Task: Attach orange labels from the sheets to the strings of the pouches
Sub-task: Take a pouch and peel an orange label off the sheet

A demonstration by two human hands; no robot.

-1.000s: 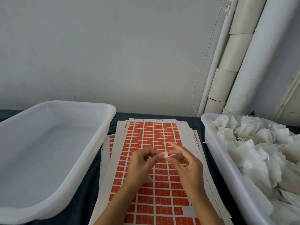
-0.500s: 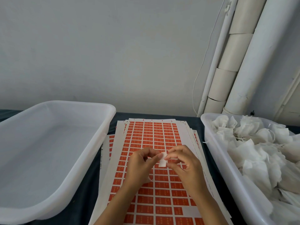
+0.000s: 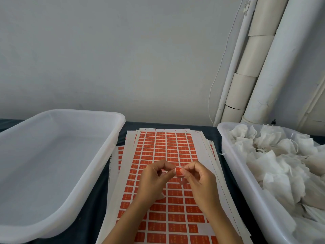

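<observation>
A stack of label sheets (image 3: 165, 143) printed with rows of orange labels lies on the dark table between two bins. Above the stack, my left hand (image 3: 154, 180) and my right hand (image 3: 198, 182) meet fingertip to fingertip. Both pinch one small orange label (image 3: 179, 171) held between them, its orange face toward me. A bit of white pouch (image 3: 161, 195) shows under my left palm; its string is too thin to make out. White pouches (image 3: 274, 159) with strings fill the right bin.
A large white plastic bin (image 3: 58, 213) with nothing in it stands on the left. The bin (image 3: 233, 175) holding the pouches stands on the right. White pipes (image 3: 263, 67) and a thin cord run up the wall at the back right.
The small piece between my fingertips showed its white side before; now it shows orange. My right fingers have curled in closer and both hands shifted slightly.
</observation>
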